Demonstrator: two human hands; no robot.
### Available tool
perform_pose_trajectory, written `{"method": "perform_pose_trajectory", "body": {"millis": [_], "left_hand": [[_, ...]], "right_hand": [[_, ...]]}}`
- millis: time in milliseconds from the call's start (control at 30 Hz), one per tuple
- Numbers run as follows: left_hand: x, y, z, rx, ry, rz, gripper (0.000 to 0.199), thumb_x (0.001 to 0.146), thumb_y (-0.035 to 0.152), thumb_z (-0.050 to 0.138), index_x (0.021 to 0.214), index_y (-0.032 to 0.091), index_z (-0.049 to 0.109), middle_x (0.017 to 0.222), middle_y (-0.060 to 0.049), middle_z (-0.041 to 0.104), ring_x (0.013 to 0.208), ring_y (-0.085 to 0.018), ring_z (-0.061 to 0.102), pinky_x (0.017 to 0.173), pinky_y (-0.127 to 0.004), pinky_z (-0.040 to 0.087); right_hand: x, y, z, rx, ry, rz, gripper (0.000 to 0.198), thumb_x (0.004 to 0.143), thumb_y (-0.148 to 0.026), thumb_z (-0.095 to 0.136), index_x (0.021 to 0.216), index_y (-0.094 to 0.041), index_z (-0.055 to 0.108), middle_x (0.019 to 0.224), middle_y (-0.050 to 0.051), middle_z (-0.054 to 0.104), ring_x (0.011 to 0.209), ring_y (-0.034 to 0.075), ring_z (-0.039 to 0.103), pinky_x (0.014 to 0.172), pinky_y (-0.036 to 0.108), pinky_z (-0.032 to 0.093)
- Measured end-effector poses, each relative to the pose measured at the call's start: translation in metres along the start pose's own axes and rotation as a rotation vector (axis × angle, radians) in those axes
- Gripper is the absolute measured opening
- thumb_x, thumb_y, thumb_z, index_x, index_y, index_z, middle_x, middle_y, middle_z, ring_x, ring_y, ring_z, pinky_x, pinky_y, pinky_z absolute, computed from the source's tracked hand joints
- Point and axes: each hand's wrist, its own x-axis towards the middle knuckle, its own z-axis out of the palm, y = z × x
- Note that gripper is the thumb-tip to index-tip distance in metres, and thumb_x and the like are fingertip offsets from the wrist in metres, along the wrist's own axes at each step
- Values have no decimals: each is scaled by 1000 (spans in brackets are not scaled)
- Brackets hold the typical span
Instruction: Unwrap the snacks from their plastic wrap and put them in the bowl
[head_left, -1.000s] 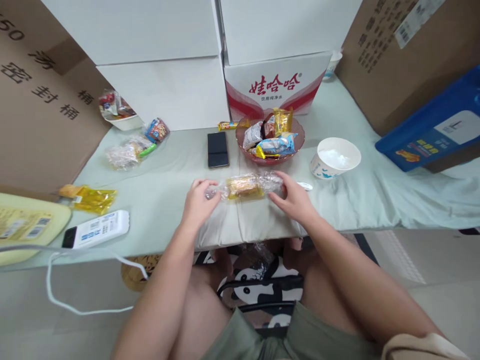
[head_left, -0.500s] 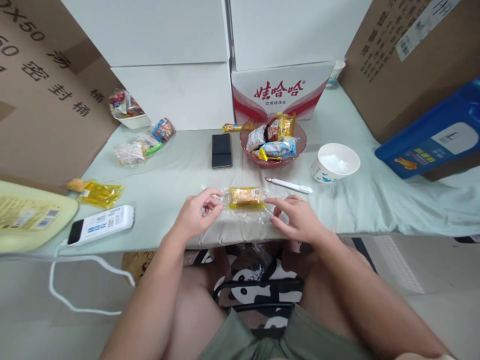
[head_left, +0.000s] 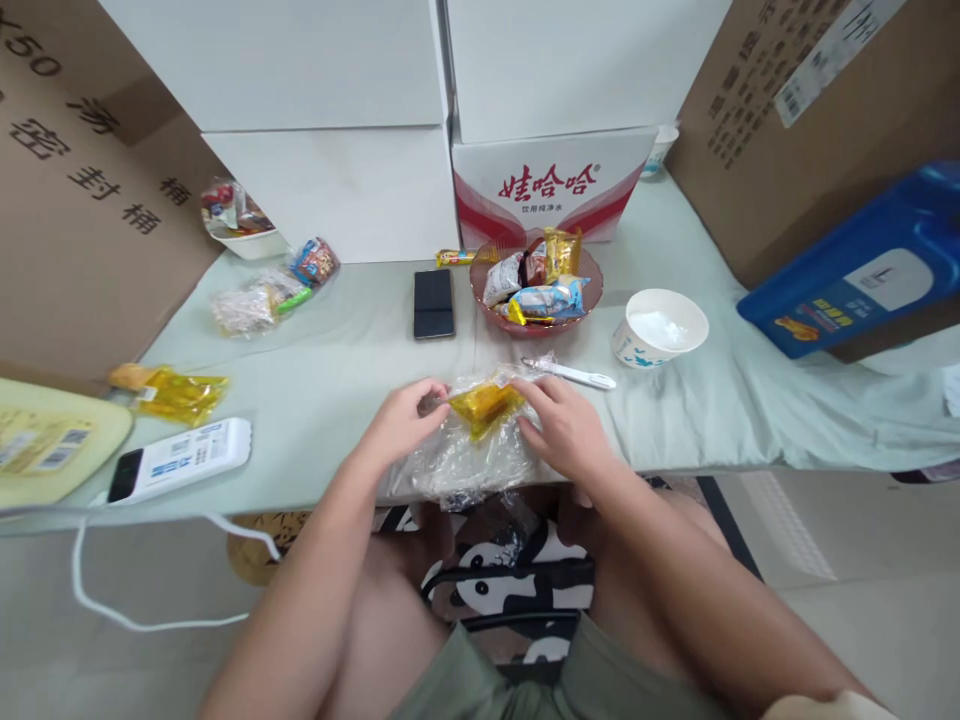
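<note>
A yellow snack packet sits on a crumpled sheet of clear plastic film near the front edge of the table. My left hand pinches at the packet's left end with thumb and forefinger. From the other side, my right hand has its fingers closed at the packet's right end. The film spreads between both hands and hangs slightly over the table edge. Just behind the right hand lies a white-handled knife, its blade end partly under film.
A pink glass bowl of wrapped snacks, a phone and a paper tub stand behind. Left are wrapped bundles, a yellow packet and a white corded device. A blue bottle stands right; boxes line the back.
Both hands have closed in on the yellow packet, which now looks tilted, its label side out of sight. The clear film has spread towards the table's front edge. The view shifted slightly.
</note>
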Motion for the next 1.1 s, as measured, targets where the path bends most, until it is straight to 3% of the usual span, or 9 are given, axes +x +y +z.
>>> {"method": "perform_pose_trajectory", "body": {"millis": [67, 133, 233, 367, 533, 700, 867, 967, 1100], "left_hand": [[1, 7, 6, -238, -54, -54, 22, 80, 41, 64, 84, 20, 57, 86, -3, 66, 80, -18, 63, 78, -33, 51], [1, 19, 11, -440, -99, -80, 30, 75, 44, 70, 83, 20, 54, 77, 1, 62, 71, -14, 60, 69, -27, 48], [0, 33, 12, -659, -142, -161, 38, 71, 47, 75, 85, 21, 51, 76, 3, 64, 56, -9, 52, 56, -23, 41], [2, 37, 6, -696, -44, -226, 40, 70, 46, 76, 83, 21, 48, 74, 2, 68, 46, -5, 36, 46, -20, 28], [7, 30, 7, -582, -23, -231, 38, 66, 45, 76, 81, 20, 51, 60, 5, 61, 46, -7, 40, 47, -21, 26], [12, 27, 11, -547, 37, -203, 33, 65, 43, 73, 78, 20, 53, 60, 5, 59, 54, -9, 49, 54, -22, 33], [17, 23, 15, -506, 50, -180, 29, 66, 42, 69, 76, 21, 53, 61, 5, 58, 58, -12, 54, 58, -24, 35], [17, 22, 16, -490, 43, -159, 27, 67, 41, 69, 76, 21, 53, 61, 4, 59, 59, -13, 55, 58, -24, 35], [16, 21, 14, -452, 34, -145, 26, 68, 41, 67, 77, 21, 54, 61, 4, 59, 57, -12, 52, 58, -25, 36]], "right_hand": [[4, -1, 7, 82, 13, -101, 59, 89, -18, 58, 147, -23, 56, 145, 13, 60, 129, 32, 58, 106, 48, 48], [7, 0, 11, 200, -10, -131, 65, 84, -12, 59, 148, -23, 54, 153, 11, 54, 135, 32, 54, 110, 50, 46], [8, 6, 11, 467, -24, -130, 62, 83, -11, 60, 144, -21, 56, 145, 11, 60, 130, 27, 59, 110, 46, 48], [1, 20, 2, 842, 22, -88, 51, 82, -33, 75, 131, -21, 63, 132, 11, 68, 122, 27, 64, 109, 45, 50], [-9, 32, -8, 1170, 50, 121, 58, 78, -49, 80, 128, -23, 63, 122, 10, 71, 113, 27, 69, 100, 43, 56], [-17, 39, -14, 1166, 290, 305, 53, 80, -49, 75, 124, -25, 59, 123, 9, 69, 114, 26, 68, 102, 45, 56], [-8, 58, -46, 1113, 518, 467, 58, 76, -56, 76, 117, -28, 47, 103, 6, 70, 86, 23, 72, 72, 38, 62], [29, 76, -81, 816, 636, 514, 55, 75, -52, 77, 115, -27, 48, 101, 6, 67, 75, 20, 69, 61, 34, 58], [102, 97, -111, 394, 563, 481, 48, 83, -43, 70, 124, -23, 56, 113, 10, 67, 94, 25, 70, 81, 43, 58]]}}
